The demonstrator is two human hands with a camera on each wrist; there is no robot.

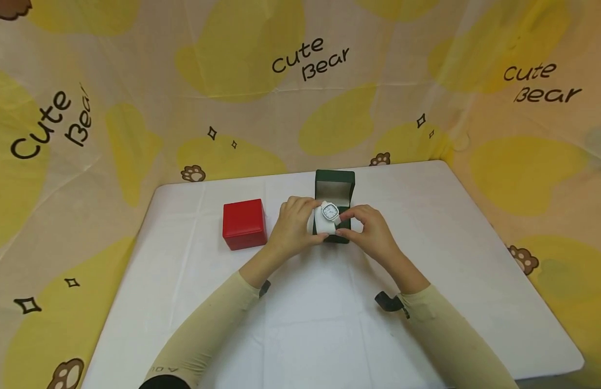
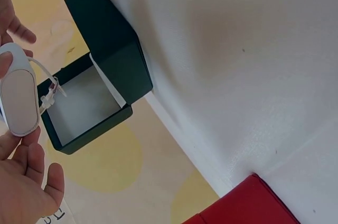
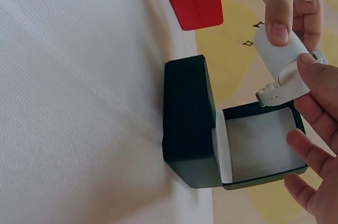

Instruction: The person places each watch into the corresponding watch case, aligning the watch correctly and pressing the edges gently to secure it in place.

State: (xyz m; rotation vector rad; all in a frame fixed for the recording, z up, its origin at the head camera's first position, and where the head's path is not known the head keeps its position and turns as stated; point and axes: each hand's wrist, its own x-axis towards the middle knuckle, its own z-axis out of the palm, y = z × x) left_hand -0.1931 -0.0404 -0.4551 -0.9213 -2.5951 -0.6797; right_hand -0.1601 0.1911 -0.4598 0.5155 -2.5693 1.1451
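Observation:
A white wristwatch (image 1: 330, 211) with a squarish face is around a white cushion (image 1: 323, 224) over the open green box (image 1: 335, 177). The left hand (image 1: 291, 229) grips the cushion from the left; in the right wrist view its thumb presses on the cushion's end (image 3: 273, 49). From the other side, the right hand (image 1: 373, 232) pinches the watch and its white strap (image 3: 282, 94) between thumb and fingers, other fingers spread. One strap end sticks out loose in the right wrist view. The box's pale inside (image 2: 84, 105) shows below the hands.
A closed red box (image 1: 244, 224) stands on the white-covered table (image 1: 305, 335), left of the left hand. The green box's raised lid leans up at the back. Behind the table hangs a patterned yellow cloth (image 1: 261, 119). Dark wrist cameras (image 1: 389, 301) sit below the sleeves.

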